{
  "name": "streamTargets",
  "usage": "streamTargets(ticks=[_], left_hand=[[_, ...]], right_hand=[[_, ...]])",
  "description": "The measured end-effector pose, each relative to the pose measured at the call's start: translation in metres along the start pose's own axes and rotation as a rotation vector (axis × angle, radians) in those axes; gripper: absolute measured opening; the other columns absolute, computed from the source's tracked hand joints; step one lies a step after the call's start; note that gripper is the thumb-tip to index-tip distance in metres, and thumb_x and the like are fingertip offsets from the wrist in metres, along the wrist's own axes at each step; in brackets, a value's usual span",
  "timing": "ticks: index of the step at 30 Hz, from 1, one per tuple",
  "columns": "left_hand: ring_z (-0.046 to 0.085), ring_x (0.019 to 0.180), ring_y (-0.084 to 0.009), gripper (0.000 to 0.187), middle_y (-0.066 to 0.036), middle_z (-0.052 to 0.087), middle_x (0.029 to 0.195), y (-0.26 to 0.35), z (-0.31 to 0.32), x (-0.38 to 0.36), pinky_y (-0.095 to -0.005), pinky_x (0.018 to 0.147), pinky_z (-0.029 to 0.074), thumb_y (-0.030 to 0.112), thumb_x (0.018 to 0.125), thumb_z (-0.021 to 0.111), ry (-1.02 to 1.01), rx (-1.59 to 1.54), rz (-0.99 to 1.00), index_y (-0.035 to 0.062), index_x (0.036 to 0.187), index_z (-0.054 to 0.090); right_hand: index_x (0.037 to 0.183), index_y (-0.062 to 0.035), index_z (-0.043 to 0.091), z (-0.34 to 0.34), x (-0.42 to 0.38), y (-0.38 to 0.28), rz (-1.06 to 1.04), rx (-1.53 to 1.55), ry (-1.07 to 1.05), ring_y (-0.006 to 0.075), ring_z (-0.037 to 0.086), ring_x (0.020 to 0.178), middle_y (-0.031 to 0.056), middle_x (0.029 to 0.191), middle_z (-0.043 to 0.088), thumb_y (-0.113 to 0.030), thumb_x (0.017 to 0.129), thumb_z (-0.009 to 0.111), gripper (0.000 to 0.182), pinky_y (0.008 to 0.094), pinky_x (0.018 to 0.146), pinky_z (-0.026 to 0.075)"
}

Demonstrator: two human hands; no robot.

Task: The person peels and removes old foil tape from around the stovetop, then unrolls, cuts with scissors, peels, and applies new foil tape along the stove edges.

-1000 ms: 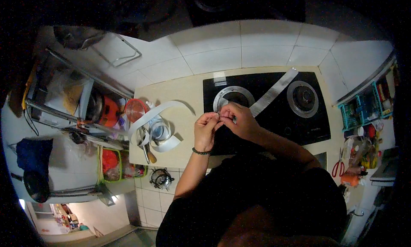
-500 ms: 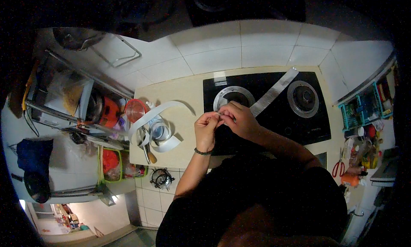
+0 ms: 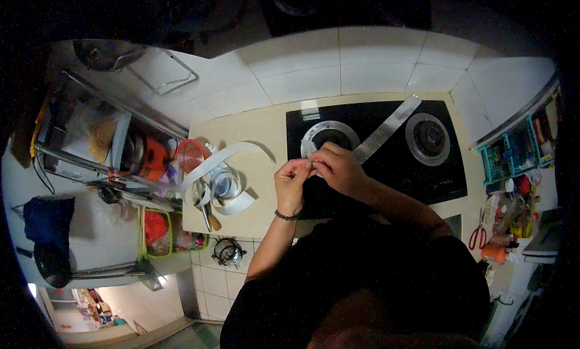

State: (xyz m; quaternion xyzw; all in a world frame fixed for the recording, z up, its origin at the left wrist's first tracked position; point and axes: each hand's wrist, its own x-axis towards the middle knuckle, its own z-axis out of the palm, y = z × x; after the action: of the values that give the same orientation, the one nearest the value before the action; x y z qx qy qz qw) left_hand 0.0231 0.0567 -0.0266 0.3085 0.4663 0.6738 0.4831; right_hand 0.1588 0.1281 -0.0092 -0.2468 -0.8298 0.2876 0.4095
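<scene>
A small item point(image 3: 313, 161) pinched between the left hand point(image 3: 291, 183) and right hand point(image 3: 343, 172) at center frame is too tiny to identify. The right hand hides the lower end of a silver strip point(image 3: 386, 130) and part of a burner point(image 3: 337, 126). A dark shirt point(image 3: 362, 264), cut off at bottom, covers part of the cooktop point(image 3: 393, 177). Bottles point(image 3: 504, 213) at right blur together; goods point(image 3: 96, 306) beyond the lower-left doorway point(image 3: 151, 303) defy naming.

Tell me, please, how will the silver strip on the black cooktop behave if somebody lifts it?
Being thin, the silver strip is probably light. It lies nearly flat across the cooktop, so it may droop if lifted by one end. Its foil-like shine suggests it could crease easily.
</scene>
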Motion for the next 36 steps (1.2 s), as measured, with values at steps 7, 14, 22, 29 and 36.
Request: streamTargets(ticks=[7, 14, 22, 29, 36], left_hand=[[0.061, 0.074, -0.0110, 0.008, -0.007, 0.064, 0.082, -0.004, -0.004, 0.001, -0.0255, 0.071, 0.054, 0.004, 0.086, 0.059, -0.013, -0.075, -0.061, -0.0017, 0.089, 0.064], [0.063, 0.081, -0.0164, 0.010, -0.010, 0.065, 0.089, -0.007, -0.009, 0.003, -0.0277, 0.078, 0.053, 0.003, 0.088, 0.055, -0.093, -0.386, -0.261, -0.0016, 0.094, 0.062], [0.064, 0.083, -0.0173, 0.010, -0.011, 0.065, 0.089, -0.008, -0.012, 0.004, -0.0289, 0.078, 0.053, 0.003, 0.087, 0.054, -0.118, -0.411, -0.307, -0.0009, 0.093, 0.062], [0.065, 0.083, -0.0172, 0.009, -0.011, 0.066, 0.088, -0.009, -0.016, 0.005, -0.0288, 0.078, 0.053, 0.002, 0.087, 0.054, -0.136, -0.449, -0.342, 0.0000, 0.091, 0.062], [0.064, 0.086, -0.0200, 0.007, -0.011, 0.064, 0.092, -0.012, -0.019, 0.006, -0.0309, 0.080, 0.053, 0.004, 0.087, 0.053, -0.174, -0.448, -0.340, 0.0015, 0.089, 0.059]], right_hand=[[0.088, -0.0015, 0.063, 0.003, -0.002, -0.001, -0.018, 0.024, 0.022, 0.0267, 0.058, 0.072, 0.0112, 0.079, 0.056, 0.000, 0.075, 0.063, 0.013, 0.0326, 0.063, 0.046], [0.085, -0.0019, 0.064, -0.002, 0.001, -0.002, -0.108, -0.039, 0.100, 0.0270, 0.056, 0.082, 0.0106, 0.083, 0.058, 0.000, 0.070, 0.065, 0.015, 0.0347, 0.072, 0.045], [0.083, -0.0016, 0.064, -0.003, -0.001, 0.002, -0.108, -0.013, 0.049, 0.0268, 0.057, 0.081, 0.0102, 0.086, 0.060, 0.000, 0.069, 0.065, 0.013, 0.0352, 0.072, 0.045], [0.079, -0.0045, 0.062, -0.005, 0.000, 0.001, -0.118, 0.010, 0.042, 0.0278, 0.056, 0.078, 0.0095, 0.084, 0.059, -0.007, 0.071, 0.062, 0.008, 0.0369, 0.071, 0.045], [0.080, -0.0029, 0.063, -0.004, -0.001, 0.001, -0.112, 0.023, 0.033, 0.0274, 0.057, 0.079, 0.0098, 0.084, 0.059, -0.004, 0.070, 0.064, 0.010, 0.0359, 0.071, 0.045]])
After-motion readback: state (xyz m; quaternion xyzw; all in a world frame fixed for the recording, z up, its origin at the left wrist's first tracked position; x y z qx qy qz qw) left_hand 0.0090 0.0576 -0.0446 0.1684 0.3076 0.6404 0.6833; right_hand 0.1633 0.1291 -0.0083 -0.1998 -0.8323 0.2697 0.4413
